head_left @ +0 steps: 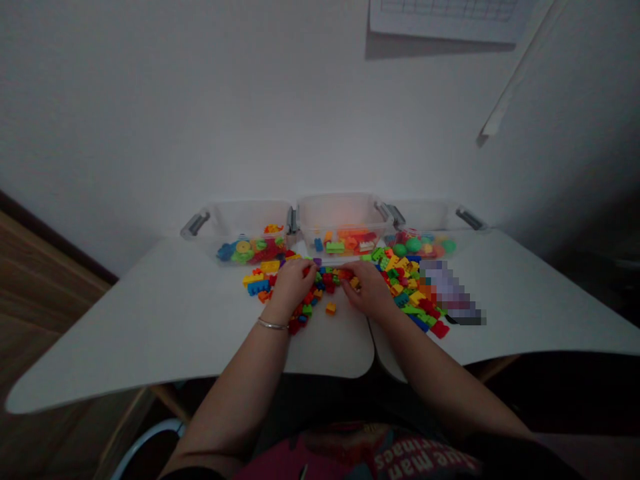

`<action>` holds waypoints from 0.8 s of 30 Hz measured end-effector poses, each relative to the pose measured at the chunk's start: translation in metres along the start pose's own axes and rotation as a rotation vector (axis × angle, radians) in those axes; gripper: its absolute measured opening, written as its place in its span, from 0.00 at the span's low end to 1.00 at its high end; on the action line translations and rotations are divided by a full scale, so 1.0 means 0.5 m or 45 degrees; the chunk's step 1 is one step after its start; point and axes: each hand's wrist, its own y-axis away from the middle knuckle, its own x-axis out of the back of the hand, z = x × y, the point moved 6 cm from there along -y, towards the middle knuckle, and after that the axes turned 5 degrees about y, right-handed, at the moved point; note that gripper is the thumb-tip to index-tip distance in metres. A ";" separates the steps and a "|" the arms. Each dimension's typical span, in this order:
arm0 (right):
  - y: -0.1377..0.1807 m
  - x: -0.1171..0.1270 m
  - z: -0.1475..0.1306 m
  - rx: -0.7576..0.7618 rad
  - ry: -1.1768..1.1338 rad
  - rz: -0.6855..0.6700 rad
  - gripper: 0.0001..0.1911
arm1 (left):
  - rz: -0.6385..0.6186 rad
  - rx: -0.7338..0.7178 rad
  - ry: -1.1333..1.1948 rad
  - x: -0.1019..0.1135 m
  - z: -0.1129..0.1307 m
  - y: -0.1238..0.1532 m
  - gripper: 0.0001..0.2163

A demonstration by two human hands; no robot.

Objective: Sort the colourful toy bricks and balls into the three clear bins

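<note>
White table (200, 320): left hand (294, 285) and right hand (371, 288) among blocks (329, 283), fingers (306, 265) curled; any hold, I cannot tell.

Slim silver bangle (273, 325) round my left wrist (277, 313), dark short sleeves (520, 457), my shirt (280, 461) patched with magenta, chunky pale lettering (425, 459) printed toward its right.

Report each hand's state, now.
Left hand: fingers curled among the toy building bricks; whether it holds one cannot be told.
Right hand: fingers bent at the bricks; grip cannot be told either.
</note>
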 end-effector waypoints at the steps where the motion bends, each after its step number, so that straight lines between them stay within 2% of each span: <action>1: -0.014 0.017 0.004 -0.008 -0.025 0.072 0.11 | -0.003 -0.002 -0.003 0.000 0.000 0.000 0.12; 5: -0.088 0.082 0.029 -0.027 -0.039 0.261 0.11 | -0.025 0.003 -0.006 0.002 0.001 0.000 0.12; 8: -0.147 0.098 0.058 -0.109 -0.005 0.258 0.12 | -0.039 0.010 -0.009 0.003 0.001 0.000 0.12; 12: -0.198 0.075 0.091 -0.284 0.115 0.096 0.15 | -0.049 0.026 -0.022 0.002 -0.001 0.000 0.12; 17: -0.214 0.041 0.088 -0.369 0.338 -0.161 0.17 | -0.047 0.013 -0.004 0.000 -0.002 0.001 0.12; 24: -0.211 0.036 0.067 -0.345 0.656 -0.323 0.27 | -0.042 0.020 -0.003 -0.002 -0.004 0.001 0.11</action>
